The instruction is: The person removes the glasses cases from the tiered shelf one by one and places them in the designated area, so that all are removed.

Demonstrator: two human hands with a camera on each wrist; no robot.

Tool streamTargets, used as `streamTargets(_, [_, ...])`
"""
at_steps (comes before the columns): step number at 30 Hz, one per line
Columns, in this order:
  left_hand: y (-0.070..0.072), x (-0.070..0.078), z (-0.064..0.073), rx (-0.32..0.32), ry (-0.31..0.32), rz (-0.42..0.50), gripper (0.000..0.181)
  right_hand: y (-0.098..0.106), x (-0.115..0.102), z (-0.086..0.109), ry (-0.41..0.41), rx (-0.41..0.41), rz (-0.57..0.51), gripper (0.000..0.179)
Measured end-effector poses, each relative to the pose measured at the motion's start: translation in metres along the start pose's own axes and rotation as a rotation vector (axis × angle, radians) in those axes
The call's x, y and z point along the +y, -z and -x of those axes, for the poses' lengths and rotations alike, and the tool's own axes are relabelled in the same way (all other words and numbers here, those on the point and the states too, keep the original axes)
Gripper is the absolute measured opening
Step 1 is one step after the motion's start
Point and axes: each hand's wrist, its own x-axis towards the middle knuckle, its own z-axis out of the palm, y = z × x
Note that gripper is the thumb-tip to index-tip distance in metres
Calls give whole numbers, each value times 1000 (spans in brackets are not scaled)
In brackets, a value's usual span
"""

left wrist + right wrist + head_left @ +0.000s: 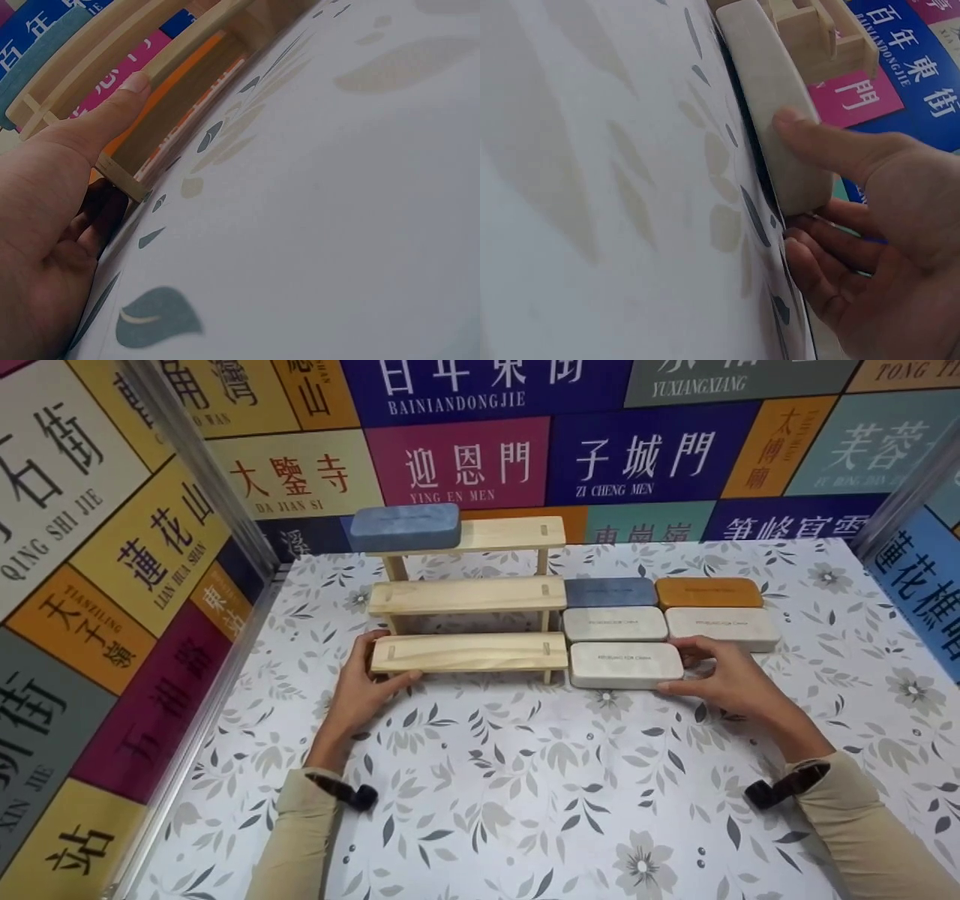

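A three-step wooden rack [469,596] stands on the table. My left hand [367,682] grips the left end of its lowest step, thumb along the front edge and fingers behind; in the left wrist view the thumb [120,105] lies on the wood. A blue rounded oblong case [405,526] lies on the left half of the top step. My right hand [720,675] holds the right end of the front white oblong case [626,664], its thumb [802,131] on the front face. That case lies on the table close to the rack's right side.
Behind the held case lie two more white cases [613,624], side by side. At the back are another blue case [609,592] and an orange case [709,591]. Walls with coloured signs [465,461] border the flower-patterned tablecloth [525,795].
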Motion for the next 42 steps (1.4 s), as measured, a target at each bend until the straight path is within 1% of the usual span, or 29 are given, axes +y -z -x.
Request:
streamTargets(2, [0,0,0,1,1,-3,93,-1,-2,0,4,9,43,88])
streamTargets(6, [1,-1,0,-1,-7,-14,93,-3,-6,0,4,32,72,89])
streamTargets(11, [3,0,0,-3,-10,-31,93,-5,-8,-1,-4,39,87,91])
streamTargets(19, [3,3,-1,-3,10,-13,94,-6,-11,-1,4,41,110,88])
streamTargets(23, [3,2,-1,0,8,-25,95,-5,-15,0,11,25,119,88])
streamTargets(27, [2,0,-2,0,6,-20,96,-3,-19,0,-13,-8,118,93])
streamTargets(30, [1,0,-2,-1,8,-13,96,-2,-21,1,-35,-12,104,95])
streamTargets(36, [1,0,-1,2,12,-14,96,2,-27,3,-21,46,94,84])
streamTargets(42, [1,1,0,-4,27,-12,97,2,-39,2,2,104,70,78])
